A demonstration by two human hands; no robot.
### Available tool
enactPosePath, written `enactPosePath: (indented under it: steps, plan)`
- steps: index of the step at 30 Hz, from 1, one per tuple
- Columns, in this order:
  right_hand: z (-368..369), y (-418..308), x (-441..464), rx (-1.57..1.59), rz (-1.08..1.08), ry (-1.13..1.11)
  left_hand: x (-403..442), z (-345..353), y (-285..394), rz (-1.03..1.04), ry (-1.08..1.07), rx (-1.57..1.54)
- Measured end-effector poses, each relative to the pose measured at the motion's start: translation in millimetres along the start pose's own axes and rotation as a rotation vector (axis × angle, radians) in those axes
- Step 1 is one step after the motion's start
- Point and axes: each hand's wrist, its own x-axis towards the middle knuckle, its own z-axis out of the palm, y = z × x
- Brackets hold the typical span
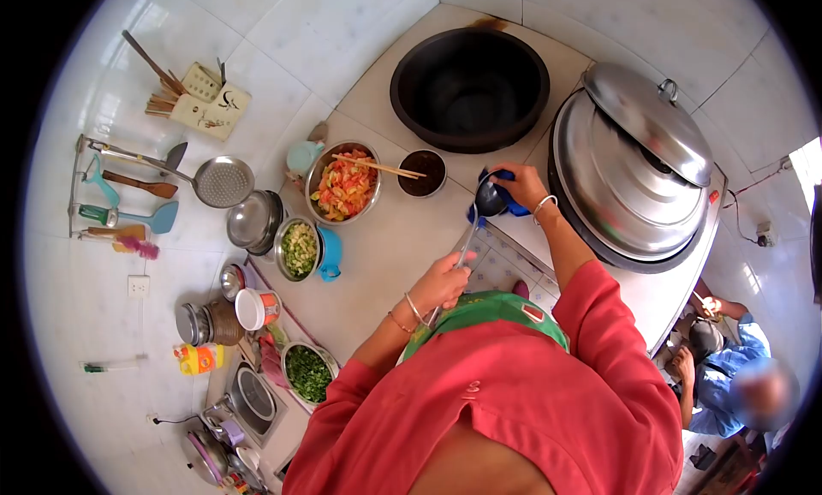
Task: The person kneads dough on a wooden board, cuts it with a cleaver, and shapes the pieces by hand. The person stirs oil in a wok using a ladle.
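Note:
My left hand is closed around the long metal handle of a ladle, held over the front edge of the counter. At the ladle's bowl, my right hand has its fingers bent at the rim, with a blue cloth-like piece bunched under and beside the bowl. Part of that blue piece is hidden by the bowl and fingers. Just left of the ladle stands a small bowl of dark sauce, with chopsticks resting across it and a metal bowl of cut tomatoes.
A big black wok is set in the counter behind. To the right, a domed metal lid covers another cooker. Chopped greens and a light chopped mix stand left. Utensils hang on the wall. A person in blue sits at lower right.

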Motion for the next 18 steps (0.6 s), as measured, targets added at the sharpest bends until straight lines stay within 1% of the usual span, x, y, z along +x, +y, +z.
enactPosePath:
  steps: [1, 3, 4, 5, 7, 8, 9, 11, 12, 13, 14, 15, 16, 17, 18]
  plan:
    - [3, 2, -1, -0.002, -0.002, 0.006, 0, -2, 2, -0.002, -0.058, -0.085]
    - [7, 9, -7, 0.180, 0.235, 0.167, 4, -1, 1, 0.021, -0.084, -0.102]
    - [18, 20, -12, 0.177, 0.214, 0.309, 7, 0, 0, 0.036, -0.104, -0.121]
    - [28, 32, -18, 0.171, 0.214, 0.315, 9, 1, -1, 0.038, -0.112, -0.120]
    - [45, 32, -31, 0.682, 0.553, 0.499, 13, 4, -1, 0.031, -0.106, -0.171]
    - [51, 31, -37, 0.816, 0.641, 0.530, 15, 4, -1, 0.032, -0.114, -0.169]
    - [56, 25, -41, 0.815, 0.639, 0.537, 18, 3, -2, 0.045, -0.112, -0.140]
    - [62, 14, -44, 1.088, 0.835, 0.546, 24, 0, -3, 0.058, -0.115, -0.107]
    - [62, 8, -43, 1.147, 0.879, 0.511, 28, -2, -4, 0.084, -0.095, -0.063]
    - [59, 3, -44, 1.147, 0.878, 0.516, 32, -3, -4, 0.113, -0.075, -0.019]
    - [55, -3, -46, 1.108, 0.906, 0.388, 37, -4, -4, 0.114, -0.079, -0.016]
    - [54, -5, -48, 1.067, 0.931, 0.259, 40, -4, -3, 0.138, -0.013, 0.030]
    - [54, -3, -51, 0.935, 0.869, 0.140, 43, -5, -2, 0.163, 0.053, 0.076]
    - [53, -3, -52, 0.935, 0.868, 0.143, 44, -7, 0, 0.164, 0.051, 0.078]
    - [51, -3, -53, 0.581, 0.737, 0.279, 44, -10, 4, 0.154, 0.067, 0.068]
